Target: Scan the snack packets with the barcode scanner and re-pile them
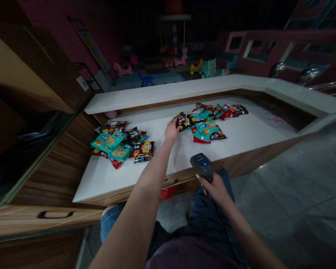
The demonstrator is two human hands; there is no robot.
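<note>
My left hand (172, 130) reaches across the counter, its fingers closed on the near edge of a dark brown snack packet (182, 121). That packet lies at the left end of a loose pile of teal, brown and red snack packets (206, 127). In my right hand (216, 186), above my lap, is a black handheld barcode scanner (201, 163) with a lit blue light, its head toward the counter. A second heap of snack packets (109, 141) sits to the left of my left arm, with a brown packet (142, 148) at its right side.
The white counter (162, 164) has a raised ledge (162, 89) along its back. Below its front edge are a drawer handle (170, 183) and a red item (168, 192). Cardboard boxes (44, 71) stand left. Children's ride-on toys (210, 69) are beyond the ledge.
</note>
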